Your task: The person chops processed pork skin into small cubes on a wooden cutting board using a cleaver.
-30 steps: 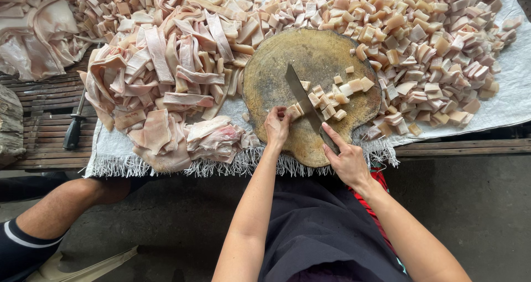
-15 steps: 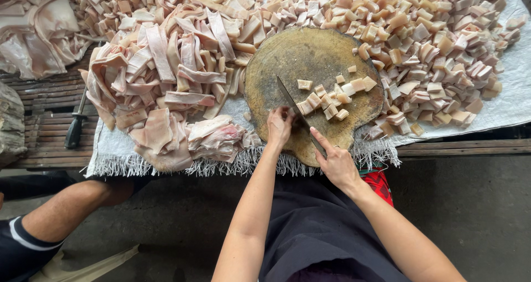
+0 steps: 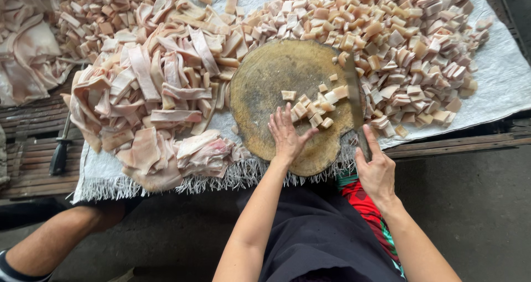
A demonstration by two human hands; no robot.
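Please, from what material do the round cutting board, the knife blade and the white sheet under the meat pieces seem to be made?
The round cutting board looks like wood: brown, matte, stained and worn by cuts. The knife blade, held by the right hand, seems bare metal, grey with a dull shine. The white sheet looks like woven cloth, since its near edge is frayed into a fringe; which fibre cannot be told.

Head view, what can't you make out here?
- Knife handle: hidden inside the right hand.
- Blade: seen edge-on, so its width can't be told.
- Board near edge: partly covered by the left hand.
- Dark tool at left: too small to identify.
- Slab pile: cut off by the left edge.
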